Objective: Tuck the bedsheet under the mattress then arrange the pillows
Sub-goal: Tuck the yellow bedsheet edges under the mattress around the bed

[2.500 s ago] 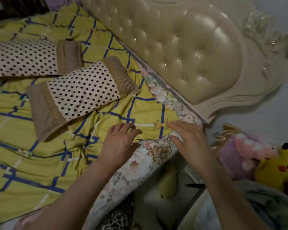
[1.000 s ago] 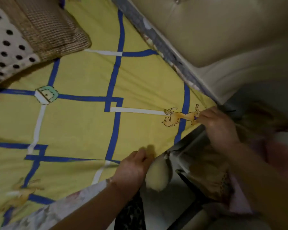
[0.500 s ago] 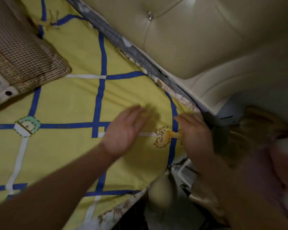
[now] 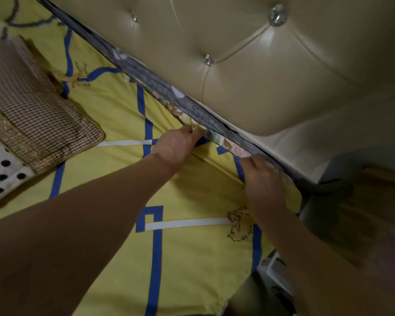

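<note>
The yellow bedsheet [image 4: 192, 190] with blue and white lines covers the mattress, whose floral edge [image 4: 169, 92] runs along the headboard. My left hand [image 4: 178, 144] reaches to the sheet's top edge by the headboard, fingertips bunched on the fabric there. My right hand [image 4: 263, 176] grips the sheet's edge near the mattress corner, fingers curled down into the gap. A pillow [image 4: 27, 117] with a brown checked end and a polka-dot middle lies at the left.
The padded cream headboard [image 4: 260, 65] with shiny buttons fills the upper right. Beyond the mattress corner at the right lie dark, blurred objects [image 4: 363, 213] beside the bed. A white item [image 4: 276, 270] shows below the corner.
Both hands have moved up from the mattress corner to the headboard edge of the sheet. The left hand went from lying flat on the sheet to pinching its top edge. The view moved closer.
</note>
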